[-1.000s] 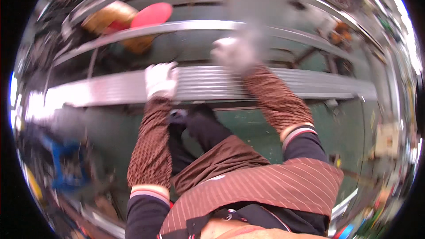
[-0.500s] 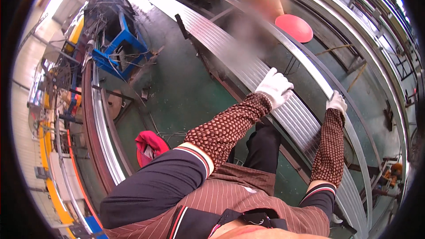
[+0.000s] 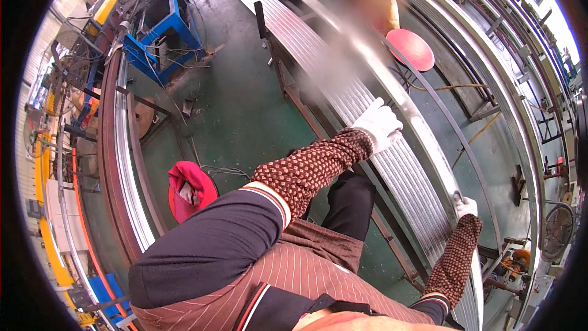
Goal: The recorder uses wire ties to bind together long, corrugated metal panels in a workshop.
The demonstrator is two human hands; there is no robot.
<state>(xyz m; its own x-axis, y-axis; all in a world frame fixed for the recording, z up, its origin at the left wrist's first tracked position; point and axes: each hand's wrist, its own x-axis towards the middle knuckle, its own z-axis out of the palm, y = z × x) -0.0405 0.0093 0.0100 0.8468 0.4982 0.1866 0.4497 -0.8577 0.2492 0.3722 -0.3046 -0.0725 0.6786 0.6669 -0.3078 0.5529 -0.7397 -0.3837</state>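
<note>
Several long ribbed metal profiles (image 3: pixel 422 199) lie side by side, running from the far left to the near right. My left hand (image 3: pixel 378 125), in a white glove, rests across them with its fingers loosely bent, holding nothing that I can see. At the near right my right hand (image 3: pixel 465 206), also gloved in white, is closed round the edge of a single long metal profile (image 3: pixel 436 158). This length bows along the right side of the others. Where its underside meets them is hidden. Part of its far end lies under a blurred smear.
A pink round stool (image 3: pixel 410 49) stands beyond the profiles. At my left are a red cap-like item (image 3: pixel 192 192) on the green floor and a blue metal frame (image 3: pixel 166 40) with cables. Long rails (image 3: pixel 517 101) curve along the right. A fan (image 3: pixel 558 231) stands at the right edge.
My right hand has come nearer to me, and the single profile has shifted left, closer to the others. My left hand stays at the same place on the profiles. The view has turned slightly.
</note>
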